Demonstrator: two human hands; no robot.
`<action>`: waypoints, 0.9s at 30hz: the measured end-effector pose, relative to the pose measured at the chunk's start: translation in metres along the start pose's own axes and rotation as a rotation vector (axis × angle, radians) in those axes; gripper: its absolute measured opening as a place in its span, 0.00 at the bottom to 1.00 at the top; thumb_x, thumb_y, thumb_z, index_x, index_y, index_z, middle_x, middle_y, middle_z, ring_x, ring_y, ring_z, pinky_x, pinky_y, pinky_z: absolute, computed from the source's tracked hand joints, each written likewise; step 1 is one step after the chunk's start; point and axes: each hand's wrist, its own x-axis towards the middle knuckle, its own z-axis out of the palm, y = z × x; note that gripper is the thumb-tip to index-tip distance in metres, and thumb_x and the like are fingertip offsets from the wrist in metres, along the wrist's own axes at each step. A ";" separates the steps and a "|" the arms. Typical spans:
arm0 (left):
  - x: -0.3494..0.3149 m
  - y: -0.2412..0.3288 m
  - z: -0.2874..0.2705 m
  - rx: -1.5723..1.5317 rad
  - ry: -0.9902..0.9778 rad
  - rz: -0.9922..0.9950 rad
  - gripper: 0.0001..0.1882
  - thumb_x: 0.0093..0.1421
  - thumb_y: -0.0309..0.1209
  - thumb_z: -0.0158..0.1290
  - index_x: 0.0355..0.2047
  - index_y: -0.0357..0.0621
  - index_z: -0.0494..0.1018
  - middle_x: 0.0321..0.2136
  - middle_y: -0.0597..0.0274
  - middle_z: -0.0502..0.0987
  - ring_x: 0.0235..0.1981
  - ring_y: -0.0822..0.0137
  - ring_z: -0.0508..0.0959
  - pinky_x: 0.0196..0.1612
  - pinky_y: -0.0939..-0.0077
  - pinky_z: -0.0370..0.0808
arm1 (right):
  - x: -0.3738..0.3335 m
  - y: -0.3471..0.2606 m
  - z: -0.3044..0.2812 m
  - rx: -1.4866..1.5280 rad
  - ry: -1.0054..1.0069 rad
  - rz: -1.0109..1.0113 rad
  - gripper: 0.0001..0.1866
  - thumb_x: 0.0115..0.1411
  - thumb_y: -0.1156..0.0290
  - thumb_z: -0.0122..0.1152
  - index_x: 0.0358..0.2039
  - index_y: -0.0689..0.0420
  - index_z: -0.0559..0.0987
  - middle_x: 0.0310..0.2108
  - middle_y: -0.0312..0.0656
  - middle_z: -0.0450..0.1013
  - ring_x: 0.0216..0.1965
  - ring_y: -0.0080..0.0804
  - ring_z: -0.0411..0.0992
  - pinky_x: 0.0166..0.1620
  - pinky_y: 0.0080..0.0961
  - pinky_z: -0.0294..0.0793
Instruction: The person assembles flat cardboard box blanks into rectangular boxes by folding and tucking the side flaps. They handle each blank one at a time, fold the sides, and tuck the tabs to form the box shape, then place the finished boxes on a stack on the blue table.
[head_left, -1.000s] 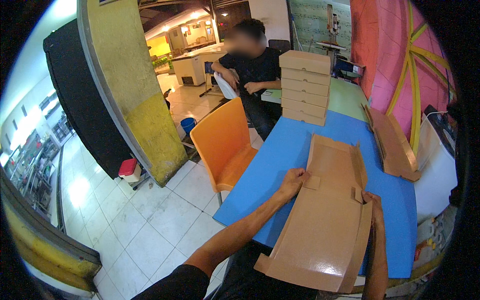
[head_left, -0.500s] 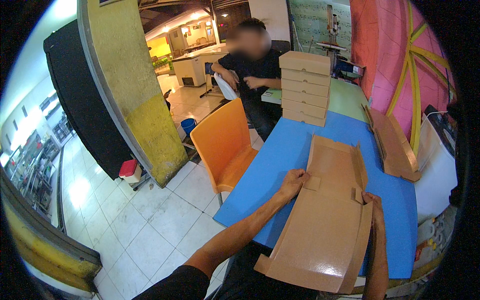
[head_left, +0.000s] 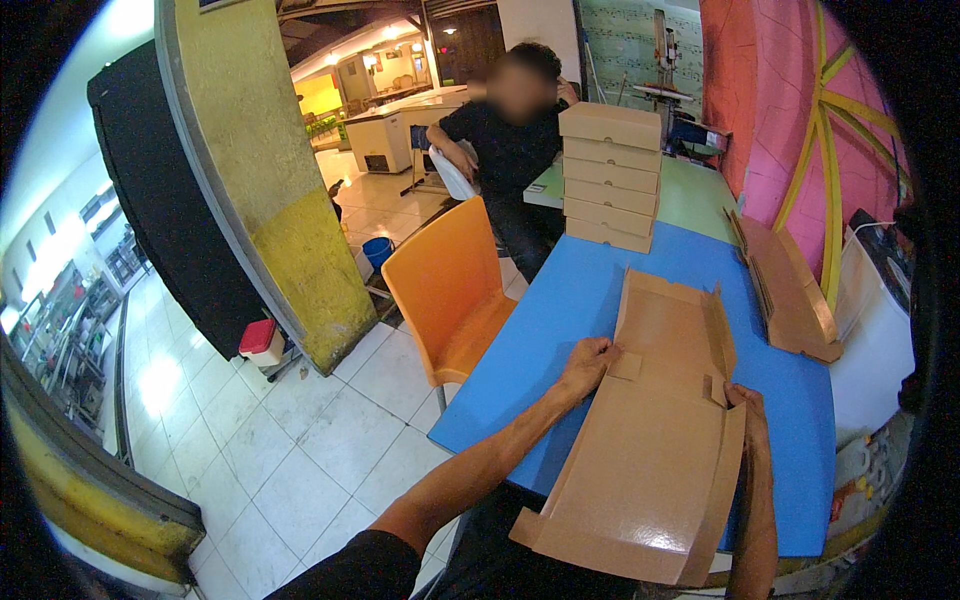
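Observation:
A partly unfolded brown cardboard box blank (head_left: pixel 640 460) lies across the near part of the blue table (head_left: pixel 560 330), its near end jutting past the edge toward me. My left hand (head_left: pixel 588 368) pinches its left edge by a small flap at the middle crease. On the opposite side my right hand (head_left: pixel 748 408) grips the right edge beside a slotted tab, thumb on top. The far panel has its side flaps tilted up. The fingers under the board are hidden on both sides.
Several closed cardboard boxes (head_left: pixel 610 180) stand stacked at the table's far end. Flat cardboard blanks (head_left: pixel 785 285) lie along the right edge. An orange chair (head_left: pixel 450 285) is at the left side. Beyond it sits another person (head_left: pixel 515 140) in dark clothes.
The person across the table has shifted to the right and raised a hand to the head. My hands and the cardboard blank have stayed almost still.

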 end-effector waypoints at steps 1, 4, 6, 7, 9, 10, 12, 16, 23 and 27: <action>0.002 -0.003 0.000 -0.005 -0.004 -0.016 0.19 0.66 0.42 0.51 0.26 0.39 0.74 0.20 0.69 0.73 0.20 0.77 0.68 0.22 0.75 0.65 | 0.000 0.000 0.000 0.000 0.005 0.004 0.19 0.62 0.53 0.60 0.23 0.55 0.77 0.19 0.27 0.68 0.17 0.16 0.61 0.20 0.20 0.60; 0.005 -0.009 0.001 -0.024 0.005 -0.014 0.19 0.66 0.43 0.51 0.26 0.39 0.74 0.20 0.69 0.73 0.21 0.78 0.69 0.22 0.76 0.65 | 0.002 0.002 -0.001 0.009 -0.014 -0.016 0.18 0.62 0.54 0.60 0.23 0.54 0.77 0.19 0.27 0.68 0.17 0.15 0.61 0.19 0.19 0.60; 0.006 -0.011 0.001 -0.028 0.004 -0.026 0.19 0.66 0.43 0.52 0.25 0.40 0.74 0.20 0.70 0.73 0.21 0.78 0.68 0.22 0.76 0.65 | 0.002 0.004 -0.002 0.003 -0.003 -0.023 0.18 0.62 0.54 0.60 0.23 0.54 0.76 0.19 0.27 0.69 0.16 0.15 0.61 0.19 0.19 0.60; 0.005 -0.011 0.001 -0.007 0.011 -0.005 0.19 0.66 0.43 0.52 0.25 0.40 0.74 0.20 0.70 0.72 0.21 0.78 0.67 0.22 0.75 0.64 | 0.002 0.005 -0.002 0.009 -0.002 -0.029 0.18 0.62 0.54 0.60 0.23 0.54 0.77 0.18 0.27 0.69 0.16 0.15 0.61 0.18 0.19 0.59; 0.003 -0.009 -0.001 0.039 0.003 -0.002 0.20 0.65 0.43 0.52 0.23 0.41 0.73 0.20 0.71 0.71 0.21 0.78 0.66 0.22 0.75 0.63 | 0.001 0.006 -0.003 0.013 -0.009 -0.025 0.18 0.62 0.54 0.60 0.23 0.54 0.77 0.18 0.27 0.69 0.15 0.15 0.61 0.18 0.19 0.59; 0.002 -0.007 -0.001 0.040 -0.001 -0.006 0.20 0.65 0.43 0.52 0.23 0.41 0.72 0.19 0.71 0.70 0.21 0.78 0.65 0.22 0.74 0.63 | 0.001 0.006 -0.004 -0.006 0.014 -0.011 0.18 0.62 0.54 0.60 0.23 0.54 0.77 0.18 0.27 0.69 0.15 0.16 0.61 0.18 0.19 0.59; 0.000 -0.002 -0.002 0.047 0.003 0.006 0.20 0.65 0.43 0.52 0.22 0.42 0.71 0.18 0.72 0.69 0.21 0.78 0.64 0.22 0.74 0.61 | 0.001 0.007 -0.004 -0.021 0.015 -0.014 0.18 0.62 0.53 0.60 0.23 0.54 0.77 0.18 0.28 0.69 0.14 0.16 0.61 0.17 0.19 0.59; -0.003 0.005 -0.002 0.051 0.010 0.006 0.20 0.65 0.42 0.52 0.21 0.41 0.71 0.18 0.72 0.68 0.21 0.77 0.63 0.22 0.73 0.61 | 0.003 0.006 -0.002 -0.045 0.032 -0.023 0.18 0.62 0.53 0.60 0.24 0.54 0.78 0.19 0.28 0.69 0.16 0.17 0.63 0.19 0.20 0.60; -0.003 0.003 -0.003 0.110 0.012 0.022 0.20 0.65 0.42 0.50 0.22 0.40 0.72 0.19 0.71 0.70 0.21 0.77 0.65 0.22 0.73 0.62 | -0.002 -0.002 0.000 -0.057 0.002 -0.015 0.19 0.62 0.53 0.60 0.24 0.56 0.78 0.19 0.28 0.69 0.18 0.17 0.63 0.21 0.20 0.62; 0.001 -0.001 -0.002 0.081 0.000 0.017 0.20 0.66 0.42 0.50 0.23 0.39 0.73 0.19 0.70 0.71 0.21 0.76 0.66 0.22 0.73 0.63 | 0.000 -0.001 -0.001 -0.068 0.002 0.016 0.20 0.64 0.53 0.58 0.24 0.56 0.77 0.20 0.28 0.70 0.17 0.16 0.65 0.20 0.18 0.63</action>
